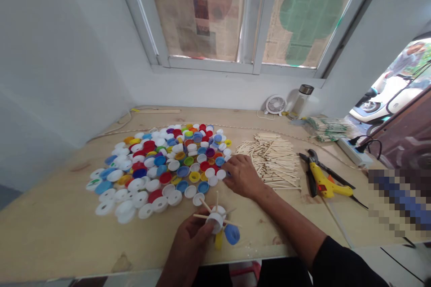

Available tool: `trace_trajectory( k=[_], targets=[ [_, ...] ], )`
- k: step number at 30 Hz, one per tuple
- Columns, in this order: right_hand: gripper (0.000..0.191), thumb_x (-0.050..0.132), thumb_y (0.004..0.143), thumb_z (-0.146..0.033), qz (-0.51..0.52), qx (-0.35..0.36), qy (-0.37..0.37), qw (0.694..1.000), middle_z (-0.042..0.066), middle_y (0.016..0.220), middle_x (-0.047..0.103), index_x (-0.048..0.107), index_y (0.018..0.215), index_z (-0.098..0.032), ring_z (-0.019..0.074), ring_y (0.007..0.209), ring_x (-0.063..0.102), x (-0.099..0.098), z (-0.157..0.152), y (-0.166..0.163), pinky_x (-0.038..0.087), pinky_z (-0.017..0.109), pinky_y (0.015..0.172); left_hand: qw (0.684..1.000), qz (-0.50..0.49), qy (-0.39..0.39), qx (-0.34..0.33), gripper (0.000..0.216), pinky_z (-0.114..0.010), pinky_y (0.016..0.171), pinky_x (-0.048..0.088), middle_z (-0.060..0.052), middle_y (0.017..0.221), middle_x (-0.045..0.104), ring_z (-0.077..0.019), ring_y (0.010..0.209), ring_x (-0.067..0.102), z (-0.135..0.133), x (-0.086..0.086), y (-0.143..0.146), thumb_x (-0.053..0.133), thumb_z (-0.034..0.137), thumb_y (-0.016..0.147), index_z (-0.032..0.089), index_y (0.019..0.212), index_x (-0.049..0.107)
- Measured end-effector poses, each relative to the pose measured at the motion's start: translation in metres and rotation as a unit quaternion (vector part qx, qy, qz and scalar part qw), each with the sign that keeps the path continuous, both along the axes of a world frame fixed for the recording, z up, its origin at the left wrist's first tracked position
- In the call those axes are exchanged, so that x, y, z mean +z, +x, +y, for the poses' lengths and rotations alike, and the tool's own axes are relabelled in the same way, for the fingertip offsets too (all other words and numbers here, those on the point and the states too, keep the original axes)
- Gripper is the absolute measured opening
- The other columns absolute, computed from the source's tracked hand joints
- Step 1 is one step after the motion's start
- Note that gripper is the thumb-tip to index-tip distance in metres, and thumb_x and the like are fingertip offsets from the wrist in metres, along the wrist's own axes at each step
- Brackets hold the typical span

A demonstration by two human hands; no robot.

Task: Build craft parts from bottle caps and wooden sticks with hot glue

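Left hand (190,244) grips a white cap hub (215,220) bristling with sticks; right hand's (243,176) curled fingers rummage bottle caps (161,166); a squeeze could snap spokes.

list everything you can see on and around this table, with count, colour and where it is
plastic bottle caps: too many to count, white, blue, red, yellow, green, purple; spread over the table's left-centre
thin wooden sticks: a loose pile, pale wood; right of the caps
yellow glue gun: one, yellow and black; right of the sticks
black-handled pliers: one; beside the glue gun
small white desk fan: one; back edge, under the window
clear bottle with dark lid: one; right of the fan
white power strip: one, with black plugs; far right
plywood table: one, light wood
cap-and-stick assembly: one, white cap hub with sticks, blue and yellow caps on the ends; near edge
left hand: holds the assembly
right hand: on the caps' right edge
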State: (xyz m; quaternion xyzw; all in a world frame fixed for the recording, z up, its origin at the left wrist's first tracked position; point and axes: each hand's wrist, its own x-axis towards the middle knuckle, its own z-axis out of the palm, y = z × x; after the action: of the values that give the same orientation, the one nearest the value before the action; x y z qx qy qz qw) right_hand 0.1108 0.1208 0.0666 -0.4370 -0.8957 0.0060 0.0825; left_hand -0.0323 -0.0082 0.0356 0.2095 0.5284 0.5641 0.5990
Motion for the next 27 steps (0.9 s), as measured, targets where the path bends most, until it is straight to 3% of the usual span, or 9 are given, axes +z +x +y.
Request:
trace_trajectory(
  k=[6,10,14,20,27],
  targets=[
    [0.019,0.057,0.083,-0.029,0.002,0.021,0.006,1.000,0.011,0.099,0.065,0.062,0.097,-0.017,0.0275,0.100,0.048,-0.006,0.000,-0.010,0.031,0.041,0.089,0.999,-0.021,0.009,-0.040,0.044,-0.030,0.075,0.050,-0.004,0.074,0.075,-0.0227,0.076,0.069,0.000,-0.019,-0.010,0.084,0.042,0.053,0.017,0.088,0.074],
    [0.024,0.060,0.078,-0.026,0.016,0.030,0.006,0.999,0.011,0.097,0.064,0.063,0.100,-0.017,0.0272,0.097,0.048,-0.006,-0.002,-0.007,0.031,0.041,0.089,0.999,-0.037,0.005,-0.039,0.045,-0.028,0.074,0.051,-0.003,0.075,0.076,-0.0202,0.074,0.069,0.000,-0.023,-0.010,0.084,0.040,0.054,0.018,0.092,0.073],
    [0.030,0.059,0.079,-0.025,0.051,0.029,0.006,0.998,0.009,0.096,0.062,0.062,0.109,-0.021,0.0265,0.096,0.048,-0.002,-0.013,0.006,0.030,0.041,0.088,0.998,-0.041,0.011,-0.045,0.043,-0.028,0.073,0.050,-0.003,0.074,0.075,-0.0203,0.073,0.069,0.000,-0.018,-0.010,0.084,0.041,0.055,0.018,0.089,0.074],
    [0.019,0.058,0.080,-0.024,0.127,0.004,-0.019,0.992,0.004,0.090,0.062,0.061,0.098,-0.020,0.0216,0.090,0.052,0.003,-0.054,0.045,0.035,0.035,0.084,0.999,0.009,-0.014,-0.046,0.045,-0.027,0.072,0.050,-0.005,0.073,0.076,-0.0211,0.073,0.068,-0.001,-0.008,-0.009,0.085,0.043,0.051,0.016,0.086,0.075],
    [0.022,0.059,0.074,-0.013,0.253,-0.023,-0.067,0.965,0.001,0.089,0.065,0.055,0.094,-0.023,0.0201,0.089,0.056,-0.013,-0.101,0.072,0.037,0.036,0.086,0.999,0.017,-0.005,-0.029,0.040,-0.028,0.067,0.050,-0.002,0.064,0.073,-0.0196,0.064,0.066,0.001,0.005,0.011,0.083,0.040,0.052,0.017,0.083,0.073]
  ],
)
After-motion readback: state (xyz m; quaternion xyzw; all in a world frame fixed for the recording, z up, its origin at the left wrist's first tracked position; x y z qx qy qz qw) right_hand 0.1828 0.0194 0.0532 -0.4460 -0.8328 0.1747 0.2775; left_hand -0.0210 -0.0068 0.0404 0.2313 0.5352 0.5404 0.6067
